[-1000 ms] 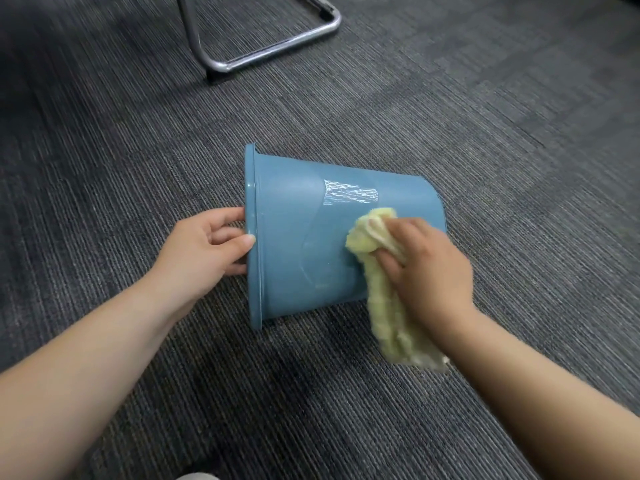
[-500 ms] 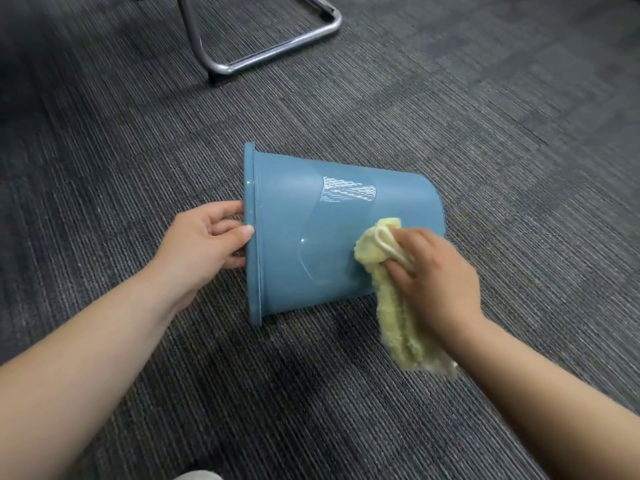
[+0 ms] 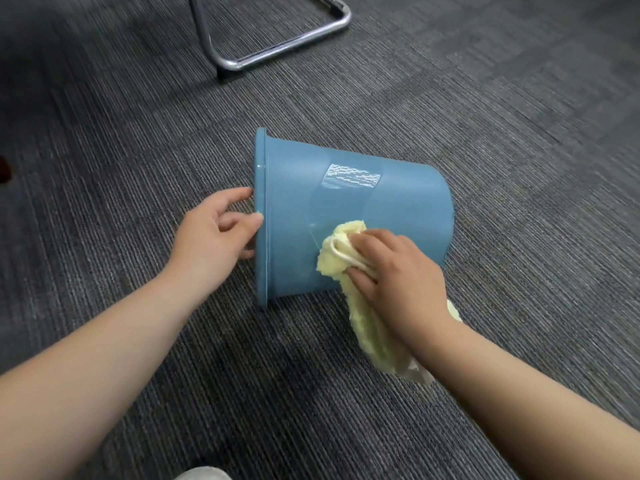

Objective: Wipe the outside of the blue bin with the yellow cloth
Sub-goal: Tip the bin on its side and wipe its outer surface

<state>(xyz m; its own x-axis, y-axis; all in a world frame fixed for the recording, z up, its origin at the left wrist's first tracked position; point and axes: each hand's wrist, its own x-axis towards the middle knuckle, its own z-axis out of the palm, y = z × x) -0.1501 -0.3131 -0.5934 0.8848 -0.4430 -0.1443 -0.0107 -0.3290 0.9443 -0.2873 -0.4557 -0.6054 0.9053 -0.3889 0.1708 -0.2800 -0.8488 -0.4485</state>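
The right hand (image 3: pixel 398 271) is closed around a bunched part of the yellow cloth (image 3: pixel 367 327) and presses it against the near side wall of the blue bin (image 3: pixel 346 216); the rest of the cloth trails down from the fist onto the carpet (image 3: pixel 138 133). The left hand (image 3: pixel 211 240) is curled on the bin's rim (image 3: pixel 260 188), fingers reaching past the edge, thumb on the outside, steadying it. The bin lies on its side on the carpet, mouth to the person's left, closed base to the right.

A round bin on its side is likely to roll if the wiping push runs across its curve and the left hand's hold slackens. The loose tail of the cloth could drag on the carpet, pick up lint and smear it back on the plastic. The underside and far side look hard to reach without turning the bin. A chrome chair leg (image 3: pixel 277 53) stands well apart, beyond the bin.
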